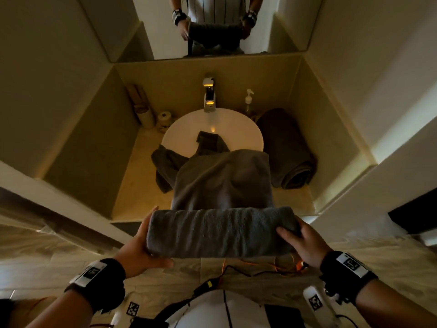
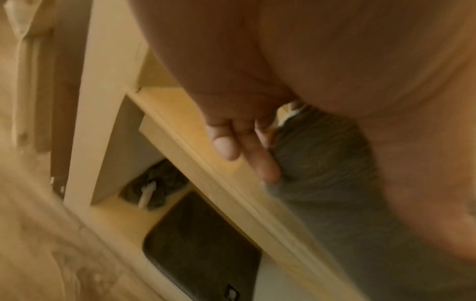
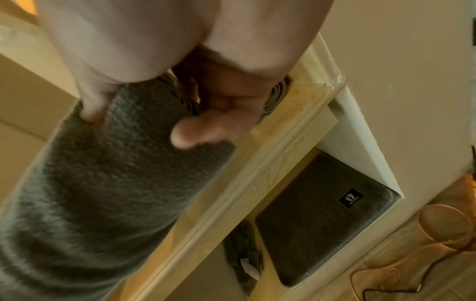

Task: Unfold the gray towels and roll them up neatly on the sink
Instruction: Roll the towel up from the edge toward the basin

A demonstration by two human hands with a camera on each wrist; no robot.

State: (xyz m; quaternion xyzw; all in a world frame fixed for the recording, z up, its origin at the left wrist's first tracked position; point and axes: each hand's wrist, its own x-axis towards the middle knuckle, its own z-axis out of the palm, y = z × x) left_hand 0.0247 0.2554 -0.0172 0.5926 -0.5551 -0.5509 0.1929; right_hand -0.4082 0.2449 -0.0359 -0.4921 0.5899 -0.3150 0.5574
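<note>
A gray towel lies over the counter's near edge, its near part wound into a thick roll [image 1: 220,233] and its flat part [image 1: 222,181] reaching toward the white basin [image 1: 179,131]. My left hand [image 1: 145,242] cups the roll's left end, thumb under the front. My right hand [image 1: 295,239] grips the right end, fingers over the top. In the left wrist view my fingers [image 2: 268,165] press against the roll [image 2: 335,183]. The right wrist view shows my thumb [image 3: 90,110] dug into the roll [image 3: 103,193]. A finished rolled towel [image 1: 288,150] lies right of the basin.
A crumpled gray towel [image 1: 165,166] hangs over the basin's left rim. The faucet [image 1: 209,95], a soap bottle [image 1: 248,100] and paper rolls [image 1: 164,119] stand at the back under a mirror [image 1: 212,27]. A dark mat [image 3: 322,213] lies on the floor below the counter edge [image 2: 206,163].
</note>
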